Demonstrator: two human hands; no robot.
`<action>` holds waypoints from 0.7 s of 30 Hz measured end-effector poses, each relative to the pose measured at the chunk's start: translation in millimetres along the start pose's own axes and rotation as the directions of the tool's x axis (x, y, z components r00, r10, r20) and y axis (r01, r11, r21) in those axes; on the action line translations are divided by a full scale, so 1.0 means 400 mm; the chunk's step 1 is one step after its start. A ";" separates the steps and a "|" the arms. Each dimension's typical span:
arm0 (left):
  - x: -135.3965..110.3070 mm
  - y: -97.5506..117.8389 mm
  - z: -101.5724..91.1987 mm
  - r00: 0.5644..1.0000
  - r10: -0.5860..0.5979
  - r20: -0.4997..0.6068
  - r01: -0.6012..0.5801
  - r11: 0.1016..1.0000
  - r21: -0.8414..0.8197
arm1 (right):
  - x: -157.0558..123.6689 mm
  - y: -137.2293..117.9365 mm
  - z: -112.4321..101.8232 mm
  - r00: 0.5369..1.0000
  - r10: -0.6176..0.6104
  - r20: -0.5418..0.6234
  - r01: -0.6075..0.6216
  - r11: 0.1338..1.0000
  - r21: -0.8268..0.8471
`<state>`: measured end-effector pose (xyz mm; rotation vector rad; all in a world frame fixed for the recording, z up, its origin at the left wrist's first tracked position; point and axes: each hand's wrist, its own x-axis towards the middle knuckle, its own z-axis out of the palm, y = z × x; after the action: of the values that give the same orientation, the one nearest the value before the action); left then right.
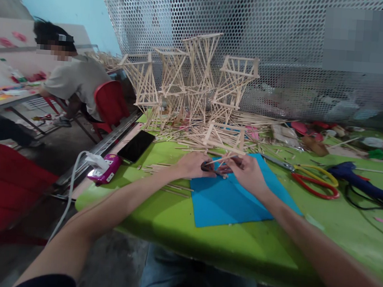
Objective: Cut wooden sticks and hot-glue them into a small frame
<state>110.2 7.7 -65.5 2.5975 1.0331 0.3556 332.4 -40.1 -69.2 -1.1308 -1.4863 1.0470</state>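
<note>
My left hand [194, 164] is closed at the left side of a small wooden-stick frame [224, 146], just above a blue sheet [233, 203]. A dark object lies against its fingertips, too small to make out. From the other side, my right hand [247, 173] is closed in a pinch on the near sticks of the same frame. The square top of the frame tilts away from me, and its lower sticks run down between both hands. My fingers partly hide where the sticks meet.
Several stick towers [199, 69] stand behind a pile of loose sticks [192, 135]. Scissors [316, 180] and a blue glue gun [359, 178] lie right. A phone [136, 146] and purple power strip [104, 170] lie left. A person [81, 76] sits beyond.
</note>
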 end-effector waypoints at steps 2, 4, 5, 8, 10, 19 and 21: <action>0.001 0.005 0.001 1.000 -0.022 -0.004 0.022 0.999 0.027 | -0.001 -0.002 0.004 1.000 0.011 0.005 -0.011 0.999 0.032; 0.002 0.007 0.005 1.000 -0.022 -0.014 0.023 0.999 0.045 | -0.002 -0.004 0.008 1.000 0.026 0.012 -0.026 0.998 0.058; 0.003 0.007 0.007 1.000 -0.015 -0.019 0.016 0.999 0.049 | -0.002 -0.005 0.010 0.999 0.029 0.018 -0.030 0.998 0.060; 0.007 0.001 0.012 1.000 -0.004 -0.015 0.005 0.998 0.060 | -0.001 -0.004 0.014 0.999 0.022 0.031 -0.024 0.998 0.059; 0.008 -0.005 0.012 1.000 -0.006 -0.013 0.007 0.997 0.083 | 0.000 -0.001 0.016 0.999 0.025 0.044 -0.028 0.998 0.061; -0.010 -0.040 -0.028 0.996 0.081 0.029 -0.082 0.996 0.037 | -0.006 0.002 0.011 1.000 -0.016 -0.007 0.016 0.998 -0.058; -0.011 -0.048 -0.031 0.997 0.063 0.040 -0.063 0.998 0.008 | -0.007 -0.005 0.005 0.998 -0.054 -0.045 0.049 0.993 -0.106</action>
<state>90.8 20.4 -61.8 2.6390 0.9433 0.3139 330.5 -43.5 -68.1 -1.1764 -1.5392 0.9097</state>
